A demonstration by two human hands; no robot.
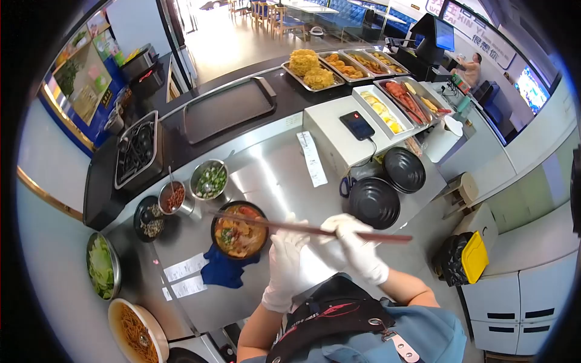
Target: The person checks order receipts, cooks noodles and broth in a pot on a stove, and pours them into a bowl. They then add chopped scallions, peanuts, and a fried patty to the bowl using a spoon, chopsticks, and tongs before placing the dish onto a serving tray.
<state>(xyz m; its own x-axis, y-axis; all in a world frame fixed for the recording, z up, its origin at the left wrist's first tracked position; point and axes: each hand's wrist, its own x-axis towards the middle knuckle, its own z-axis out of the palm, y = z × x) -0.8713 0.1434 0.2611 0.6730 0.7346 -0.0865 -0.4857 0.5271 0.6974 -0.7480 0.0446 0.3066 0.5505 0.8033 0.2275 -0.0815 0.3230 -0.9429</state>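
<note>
Long brown chopsticks [315, 229] slant across the view, and my right hand [356, 243], in a white glove, is closed around them toward their thick end. My left hand [285, 257], also gloved, has its fingers stretched up behind the chopsticks; whether it touches them I cannot tell. Below the thin ends stands a black bowl [266, 236] of reddish soup with meat and chopped greens. A blue cloth [227, 270] lies against the bowl's near side. Behind it are a metal pot of chopped scallions [210, 180] and a cup of red bits [175, 196].
Stacked black bowls [374, 202] and a phone [357, 125] are at the right. Metal trays of fried food [315, 77] line the back counter. A bowl of lettuce [101, 266] and a noodle bowl [158, 327] stand at the left. Paper slips [311, 158] lie on the steel counter.
</note>
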